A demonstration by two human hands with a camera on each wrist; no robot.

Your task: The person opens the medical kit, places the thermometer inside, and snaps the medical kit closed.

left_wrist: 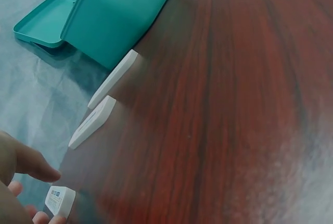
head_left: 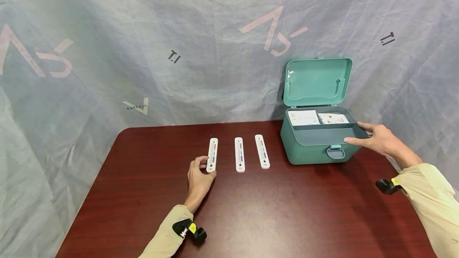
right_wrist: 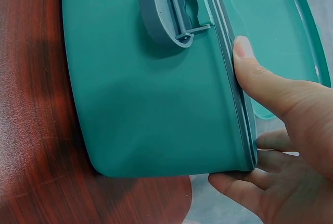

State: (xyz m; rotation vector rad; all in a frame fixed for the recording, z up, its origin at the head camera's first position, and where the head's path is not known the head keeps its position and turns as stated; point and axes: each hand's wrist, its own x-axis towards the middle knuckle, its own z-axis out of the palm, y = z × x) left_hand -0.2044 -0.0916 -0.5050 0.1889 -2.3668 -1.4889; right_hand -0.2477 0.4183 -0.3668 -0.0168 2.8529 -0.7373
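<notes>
Three white thermometers lie in a row on the table. The leftmost thermometer (head_left: 212, 154) has my left hand (head_left: 201, 176) around its near end, fingers at its left side and thumb by the bottom. In the left wrist view a gap shows between the thumb (left_wrist: 39, 166) and that thermometer. The middle thermometer (head_left: 240, 154) and right thermometer (head_left: 262, 151) lie apart from both hands. My right hand (head_left: 380, 140) grips the right rim of a green storage box (head_left: 312, 152), thumb on the front edge, fingers along the side.
The box's lid (head_left: 319, 83) stands up at the back. Inside, a grey tray (head_left: 319, 135) has a white printed packet (head_left: 303, 118) and a second packet (head_left: 333, 118) behind its divider. A grey latch (head_left: 336, 153) hangs at the front. Grey cloth (head_left: 201, 51) hangs behind the dark red table (head_left: 272, 210).
</notes>
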